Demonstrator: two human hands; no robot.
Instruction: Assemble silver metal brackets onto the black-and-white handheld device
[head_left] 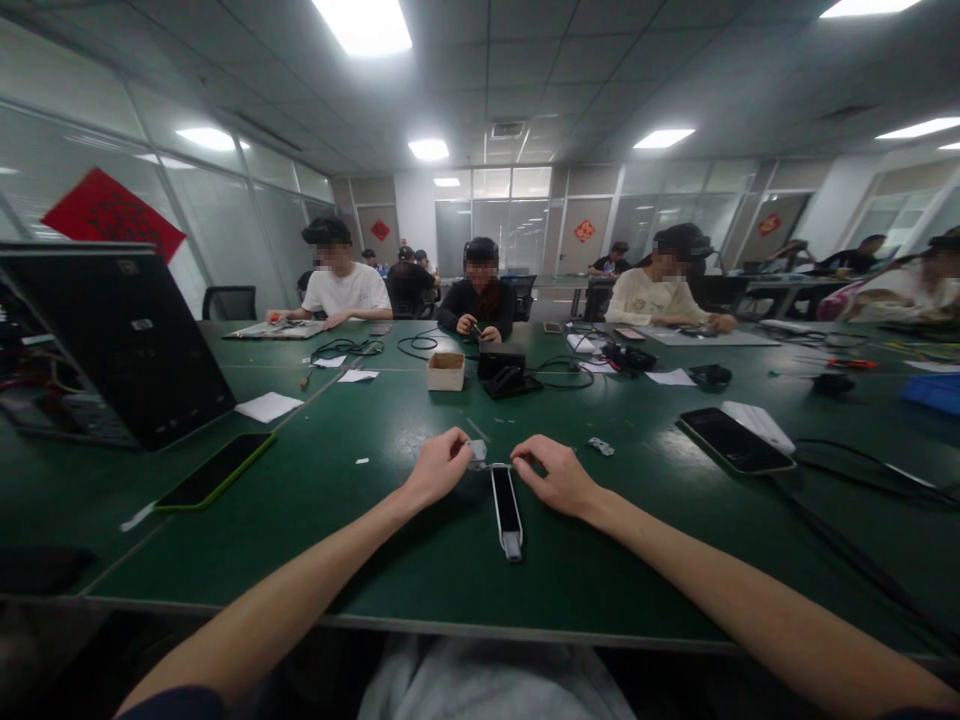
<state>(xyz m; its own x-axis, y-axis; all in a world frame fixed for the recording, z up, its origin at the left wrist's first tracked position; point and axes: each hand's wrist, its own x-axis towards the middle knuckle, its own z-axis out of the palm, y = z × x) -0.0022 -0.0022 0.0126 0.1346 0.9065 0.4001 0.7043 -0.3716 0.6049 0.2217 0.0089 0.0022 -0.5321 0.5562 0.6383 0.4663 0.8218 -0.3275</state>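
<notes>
A slim, long device with a black face and a pale frame (pixel 507 503) lies on the green table in front of me, its light grey end towards me. My left hand (pixel 437 466) is closed just left of its far end, thumb and fingers pinched at a small grey, film-like piece (pixel 478 452). On the other side, my right hand (pixel 556 474) has its fingers curled together at the far right corner of the device. Whether anything is between those fingertips is too small to make out.
A crumpled silvery scrap (pixel 600 446) lies beyond my right hand. Farther off stand a small cardboard box (pixel 446 372) and a black box (pixel 501 360). Phones (pixel 217 470) (pixel 735 440) flank me, with a computer case (pixel 120 340) at left. Several people sit across the table (pixel 337 560).
</notes>
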